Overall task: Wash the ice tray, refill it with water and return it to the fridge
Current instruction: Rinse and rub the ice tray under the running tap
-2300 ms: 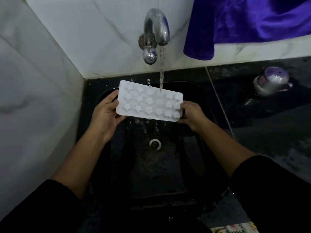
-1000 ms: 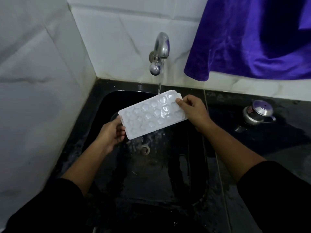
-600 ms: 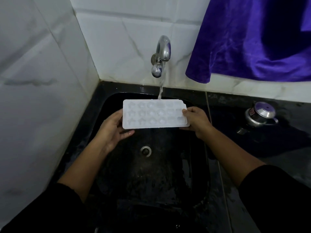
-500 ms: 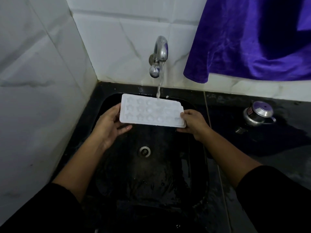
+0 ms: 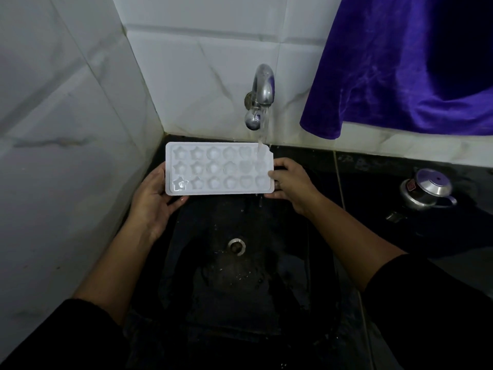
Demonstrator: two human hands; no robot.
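We see the ice tray (image 5: 218, 169) held level just below the tap (image 5: 262, 86), cells facing up, over the black sink (image 5: 266, 303) that lies under the tap. The left hand (image 5: 153, 201) grips the tray's end away from the tap, thumb laid along the short edge and fingers tucked beneath; the right hand (image 5: 290, 182) pinches the end nearest the tap, fingers curled round that edge. A thin stream of water (image 5: 262, 129) falls from the tap onto the tray's corner cell directly below the spout, and a few drops run off the tray's edge on that side into the sink. The tray has three rows of six moulded cells, stars and rounder shapes. One star cell, at the corner farthest from the tap, glistens with water; how full the others are we cannot tell. The sink basin is wet, with its drain (image 5: 236, 246) well below the tap. To the right of the tap hangs a purple cloth (image 5: 400, 62), and farther right and lower, on the dark counter (image 5: 373, 169), stands a lidded steel pot (image 5: 424, 190), its contents hidden.
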